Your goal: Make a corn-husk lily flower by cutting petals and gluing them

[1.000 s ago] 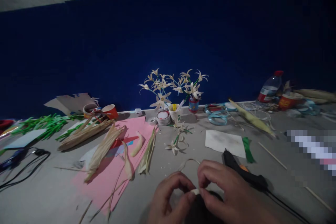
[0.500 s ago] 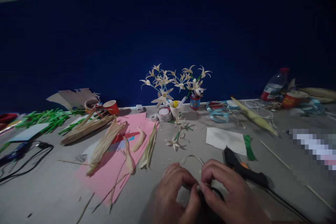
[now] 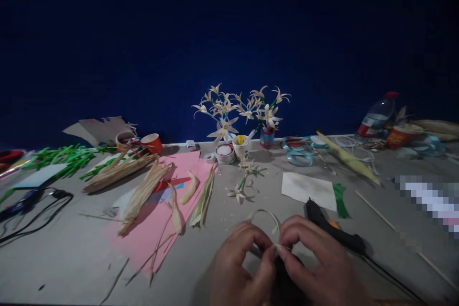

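Low in the middle of the view, my left hand (image 3: 241,260) and my right hand (image 3: 315,256) meet fingertip to fingertip. Both pinch a thin pale strip (image 3: 278,247), mostly covered by the fingers. A slim cream-coloured hoop (image 3: 263,211) curves up just beyond the fingertips; its lower part is hidden, so I cannot tell whether it joins the strip. Farther off lies a small cream flower sprig (image 3: 239,193) with a green stem. To the right of my right hand rests a black glue gun (image 3: 333,232).
Dry corn husks (image 3: 145,196) lie on pink paper (image 3: 143,248) to the left. Cream flowers (image 3: 224,126) stand at the back beside a paper cup (image 3: 241,148). White paper (image 3: 308,191), a thin stick (image 3: 375,211) and a plastic bottle (image 3: 378,114) are on the right.
The pinching fingertips have shifted slightly right, and more of the pale strip and the hoop's right side shows. Both hands keep their pinch.
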A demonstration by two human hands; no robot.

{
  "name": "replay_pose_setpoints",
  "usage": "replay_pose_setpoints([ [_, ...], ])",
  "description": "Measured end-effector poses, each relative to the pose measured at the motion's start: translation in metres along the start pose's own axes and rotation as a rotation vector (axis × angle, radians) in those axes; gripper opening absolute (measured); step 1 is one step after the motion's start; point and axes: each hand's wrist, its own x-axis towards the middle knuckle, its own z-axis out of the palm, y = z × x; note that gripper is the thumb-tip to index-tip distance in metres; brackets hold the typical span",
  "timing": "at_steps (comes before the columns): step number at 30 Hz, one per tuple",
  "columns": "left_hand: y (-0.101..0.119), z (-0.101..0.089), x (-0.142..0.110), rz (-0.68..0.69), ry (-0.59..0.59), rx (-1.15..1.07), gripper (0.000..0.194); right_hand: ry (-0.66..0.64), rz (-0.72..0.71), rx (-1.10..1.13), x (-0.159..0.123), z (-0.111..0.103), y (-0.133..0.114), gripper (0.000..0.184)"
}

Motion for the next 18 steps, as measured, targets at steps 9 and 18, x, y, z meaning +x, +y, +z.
replay_pose_setpoints([
  [9, -0.0081, -0.0018, -0.0057, 0.099, 0.201, 0.130, 0.015, 0.154, -0.065, -0.090, -0.0041, 0.0022, -0.0025, 0.016],
  [18, -0.0028, -0.0026, -0.0004, 0.244, -0.024, 0.176, 0.020, 0.084, -0.028, -0.024, -0.0022, 0.0032, 0.0010, 0.015],
])
